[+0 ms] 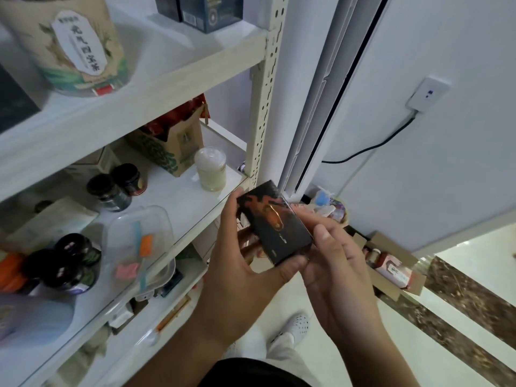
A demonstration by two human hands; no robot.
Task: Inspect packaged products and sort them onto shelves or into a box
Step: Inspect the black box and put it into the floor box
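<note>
1. The pack (pixel 275 223), a dark flat box with an orange design, is held in the air at chest level, printed face up toward the camera. Its long axis runs from 11 o'clock at the far end to 5 o'clock at the near end.
2. The left hand (pixel 237 263) grips the pack from 9 o'clock: fingers curl under its left edge and the thumb presses the near end.
3. The right hand (pixel 337 263) grips it from 3 o'clock, with the thumb on the right edge and the fingers curled behind. Both hands are closed on the pack, and this looks like the inspecting step.
4. The shelf (pixel 178 196) lies at 9 to 10 o'clock of the pack, its front corner just beside the far end, so the left hand is the nearer one for shelving.
5. The carton (pixel 389 287) sits on the floor at 4 o'clock, open and already holding packs. The right hand is nearer it, though it lies well below.
6. On the shelf stand a pale jar (pixel 210 169) at 11 o'clock, dark jars (pixel 117 188) and a clear tub (pixel 139 238) farther toward 9 o'clock.
7. Bare shelf shows between the pale jar and the tub. Sliding the pack in there lengthwise would likely need a slight turn.
</note>
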